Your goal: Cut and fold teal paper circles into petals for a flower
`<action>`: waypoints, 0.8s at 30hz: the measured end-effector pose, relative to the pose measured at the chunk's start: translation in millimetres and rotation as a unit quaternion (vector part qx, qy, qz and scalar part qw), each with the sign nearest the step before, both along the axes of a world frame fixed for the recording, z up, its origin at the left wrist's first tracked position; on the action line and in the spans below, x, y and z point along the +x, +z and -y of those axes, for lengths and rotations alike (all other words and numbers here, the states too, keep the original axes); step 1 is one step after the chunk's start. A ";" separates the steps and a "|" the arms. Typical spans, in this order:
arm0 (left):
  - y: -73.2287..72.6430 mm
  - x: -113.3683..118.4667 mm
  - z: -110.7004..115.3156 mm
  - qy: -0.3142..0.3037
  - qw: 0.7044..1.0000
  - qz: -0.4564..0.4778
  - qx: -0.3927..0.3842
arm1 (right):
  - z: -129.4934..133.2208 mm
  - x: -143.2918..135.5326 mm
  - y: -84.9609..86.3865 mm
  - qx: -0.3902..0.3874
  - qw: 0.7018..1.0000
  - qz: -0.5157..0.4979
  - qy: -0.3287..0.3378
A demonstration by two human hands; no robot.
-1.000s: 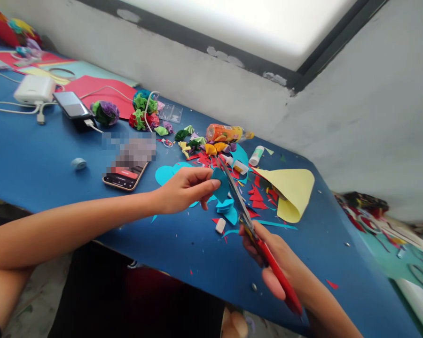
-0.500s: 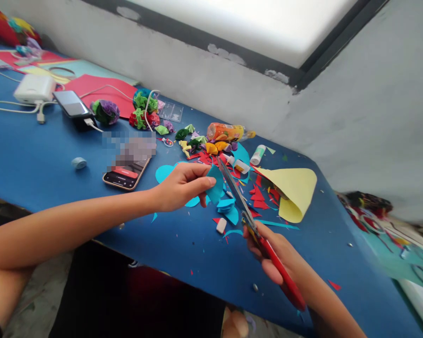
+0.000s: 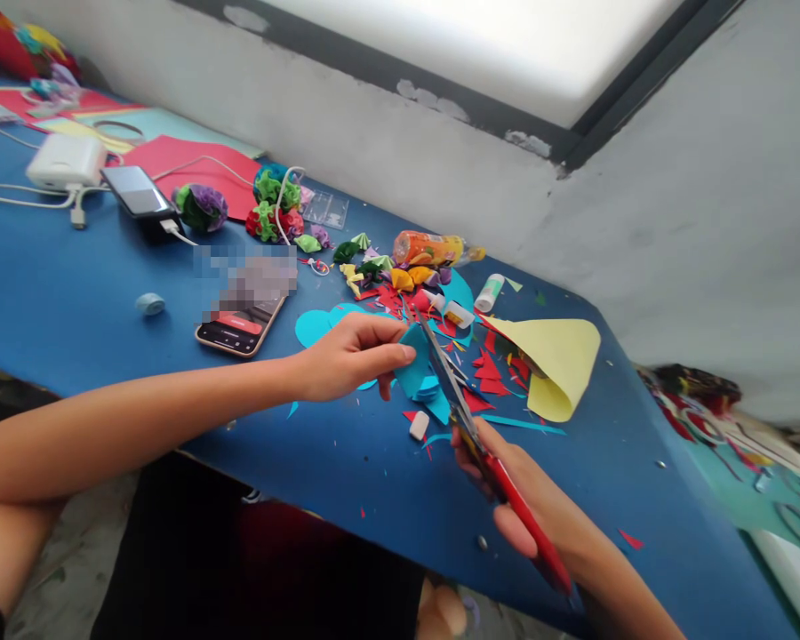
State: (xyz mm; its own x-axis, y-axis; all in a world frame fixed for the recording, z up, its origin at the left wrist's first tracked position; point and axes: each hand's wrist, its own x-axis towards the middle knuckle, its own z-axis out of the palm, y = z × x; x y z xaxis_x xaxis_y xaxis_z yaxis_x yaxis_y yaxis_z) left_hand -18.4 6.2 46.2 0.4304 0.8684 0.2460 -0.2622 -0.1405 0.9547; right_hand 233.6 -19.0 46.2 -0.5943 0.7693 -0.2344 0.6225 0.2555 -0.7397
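Between the thumb and fingers of my left hand (image 3: 366, 356) is a folded piece of blue paper (image 3: 413, 363). My right hand (image 3: 500, 484) is closed round the red handles of a pair of scissors (image 3: 453, 382). The blades are slightly parted and point up and away, right beside the paper's edge; whether they touch it I cannot tell. Under the hands lie cut blue paper pieces (image 3: 440, 407), a white eraser (image 3: 419, 426) and red paper scraps (image 3: 490, 373).
A phone (image 3: 244, 324) lies left of my hands. Behind them are an orange drink bottle (image 3: 427, 249), a glue stick (image 3: 489, 292) and crumpled paper flowers (image 3: 273, 218). A curled yellow sheet (image 3: 566, 356) stands to the right. Farther left are a white charger (image 3: 67, 163) and a second phone (image 3: 139, 194).
The scissors have moved slightly left, closer to the blue paper, and their blades have parted a little. My left hand has shifted slightly right with the paper.
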 end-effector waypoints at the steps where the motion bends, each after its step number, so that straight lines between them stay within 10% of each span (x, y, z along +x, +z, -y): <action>1: -0.2 -0.1 -0.2 -0.002 1.000 -0.002 0.001 | -0.1 0.3 -0.7 0.001 1.000 -0.001 0.002; 24: -2.4 1.3 -0.5 -0.006 1.000 -0.005 0.002 | 1.8 4.9 -1.6 -0.005 1.000 0.020 0.009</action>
